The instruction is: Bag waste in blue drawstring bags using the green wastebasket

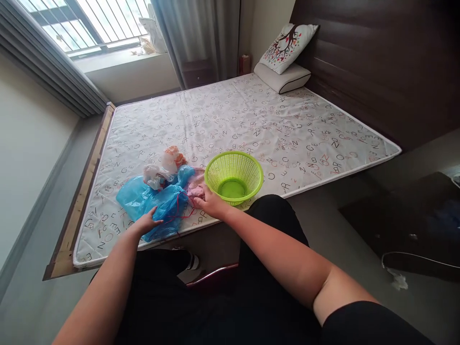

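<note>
My left hand (146, 223) rests at the front of a crumpled blue plastic bag (161, 203), its thumb and fingers apart. Red drawstrings (184, 216) trail from the bag towards the right. My right hand (212, 205) touches a bunched pink cloth (196, 186), thumb and index finger spread; the other fingers are partly hidden. Just beyond that hand stands a green plastic basket (233, 177), upright, with nothing seen inside. Behind the blue bag lie a crumpled white plastic bag (155, 176) and an orange-and-white one (174, 158).
All these lie near the front edge of a letter-patterned mattress (230, 120). A tree-print cushion (285, 47) leans on a pillow (282, 77) by the dark headboard (373, 62). My knees are against the bed side. A dark cabinet (406, 225) stands at right.
</note>
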`<state>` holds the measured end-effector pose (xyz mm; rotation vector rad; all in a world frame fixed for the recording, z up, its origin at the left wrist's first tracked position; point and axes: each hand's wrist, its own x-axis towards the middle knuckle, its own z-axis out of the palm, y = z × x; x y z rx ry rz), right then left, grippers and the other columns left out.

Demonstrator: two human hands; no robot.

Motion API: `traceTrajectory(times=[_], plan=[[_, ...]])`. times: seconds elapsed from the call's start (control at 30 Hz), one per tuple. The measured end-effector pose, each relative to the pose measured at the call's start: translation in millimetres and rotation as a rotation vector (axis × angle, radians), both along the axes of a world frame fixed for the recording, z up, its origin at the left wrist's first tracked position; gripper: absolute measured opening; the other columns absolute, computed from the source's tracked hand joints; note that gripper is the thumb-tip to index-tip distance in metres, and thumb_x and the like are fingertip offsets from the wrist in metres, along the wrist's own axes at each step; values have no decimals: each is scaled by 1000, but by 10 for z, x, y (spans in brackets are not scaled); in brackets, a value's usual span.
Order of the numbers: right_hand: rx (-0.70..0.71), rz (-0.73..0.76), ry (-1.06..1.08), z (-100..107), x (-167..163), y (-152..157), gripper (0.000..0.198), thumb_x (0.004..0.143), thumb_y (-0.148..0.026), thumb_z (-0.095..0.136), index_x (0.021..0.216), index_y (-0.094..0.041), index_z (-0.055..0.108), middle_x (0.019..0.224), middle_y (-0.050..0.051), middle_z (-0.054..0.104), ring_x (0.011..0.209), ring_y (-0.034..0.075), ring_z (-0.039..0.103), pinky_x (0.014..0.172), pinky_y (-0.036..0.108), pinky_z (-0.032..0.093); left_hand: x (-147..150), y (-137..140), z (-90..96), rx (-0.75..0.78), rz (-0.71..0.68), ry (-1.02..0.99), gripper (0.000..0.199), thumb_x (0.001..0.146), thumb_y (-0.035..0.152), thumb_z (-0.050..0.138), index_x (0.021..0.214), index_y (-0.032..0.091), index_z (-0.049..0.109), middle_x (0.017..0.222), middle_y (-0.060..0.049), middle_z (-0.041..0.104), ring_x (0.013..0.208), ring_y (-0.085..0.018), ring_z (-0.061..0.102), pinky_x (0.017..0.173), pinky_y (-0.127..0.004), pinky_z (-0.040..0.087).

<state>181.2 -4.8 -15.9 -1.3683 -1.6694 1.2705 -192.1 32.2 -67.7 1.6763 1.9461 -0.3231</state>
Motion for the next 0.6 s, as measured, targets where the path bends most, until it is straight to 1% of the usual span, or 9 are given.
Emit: traceTrajectory(times=[0.03,0.1,0.2,0.27,0.3,0.37,0.47,0.53,0.6], plan=[[-18,1,-3,-9,6,-2,66,104,-40,65,161,-18,40,130,16,69,123,30,68,115,53,49,9,12,-21,-12,-13,38,101,86,41,81,171,10,36,149,-27,66,140,-42,65,112,-45,52],[-16,15,0,-24,6,-16,63,104,-36,64,160,-19,41,124,14,70,119,28,69,113,51,50,23,27,-77,-14,-34,98,95,82,40,82,165,10,47,145,-27,69,137,-44,66,110,-47,53],[-10,24,-12,-29,-5,-43,59,104,-31,63,158,-20,43,123,13,70,117,26,69,112,49,50,22,54,-148,20,-29,137,70,79,28,78,147,11,68,141,-26,72,135,-45,67,109,-48,53],[-23,32,-26,-11,-5,-59,59,103,-29,63,158,-19,43,124,13,70,118,26,68,113,48,49,-25,93,-134,49,0,146,57,77,22,72,134,14,76,136,-22,76,132,-43,69,108,-46,54],[-26,47,-28,4,-1,-64,59,103,-29,63,158,-18,44,123,12,70,118,25,68,113,46,48,-72,118,-97,66,19,151,52,76,21,71,128,16,78,131,-20,78,130,-42,70,107,-45,54],[-23,90,-29,38,12,-71,57,104,-29,63,157,-18,47,120,11,71,117,24,67,112,44,48,-220,162,43,107,72,164,45,75,21,69,118,18,80,121,-16,82,125,-39,72,104,-41,55],[-33,143,-46,48,30,-62,56,104,-30,62,156,-17,49,116,11,73,113,25,68,109,43,49,-544,163,359,184,202,211,41,70,20,69,110,15,78,97,-13,81,114,-37,75,96,-40,57],[-38,154,-64,-5,30,-44,57,104,-31,61,157,-16,49,118,12,73,113,25,68,109,43,50,-763,104,562,241,314,254,45,65,20,70,110,14,75,77,-7,72,105,-37,75,88,-41,58],[-42,148,-116,-105,12,-23,52,104,-31,61,152,-14,54,125,15,71,119,27,67,111,43,50,-926,18,694,302,401,256,49,61,20,69,110,16,72,60,-1,57,94,-36,75,83,-43,58]])
